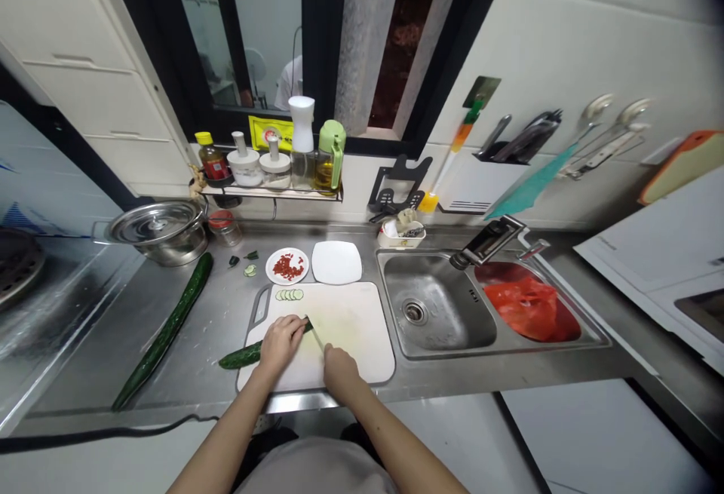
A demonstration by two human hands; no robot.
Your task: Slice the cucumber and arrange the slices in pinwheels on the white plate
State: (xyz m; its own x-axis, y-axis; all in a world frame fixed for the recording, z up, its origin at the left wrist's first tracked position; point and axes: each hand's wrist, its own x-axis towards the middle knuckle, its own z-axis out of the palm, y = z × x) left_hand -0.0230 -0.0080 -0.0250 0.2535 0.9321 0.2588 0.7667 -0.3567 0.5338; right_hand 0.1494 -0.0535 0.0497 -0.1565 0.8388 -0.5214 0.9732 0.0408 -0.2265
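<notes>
A dark green cucumber [242, 356] lies across the left part of the white cutting board [367, 328]. My left hand [281, 341] is closed over it, near its right end. In my right hand [341, 373] is the handle of a knife [317, 339], its blade at the cucumber's right end beside my left fingertips. Several thin cucumber slices [289, 295] overlap in a row at the board's upper left. Beyond the board stand a round plate [271, 271] of small red pieces and a white square plate [336, 262].
Another long cucumber [164, 335] lies on the steel counter at left, near a lidded pot [161, 230]. Small green scraps [250, 271] and a red-lidded jar [225, 228] are behind. A double sink [438, 351] is at right, with a red plastic bag [520, 307] in one basin.
</notes>
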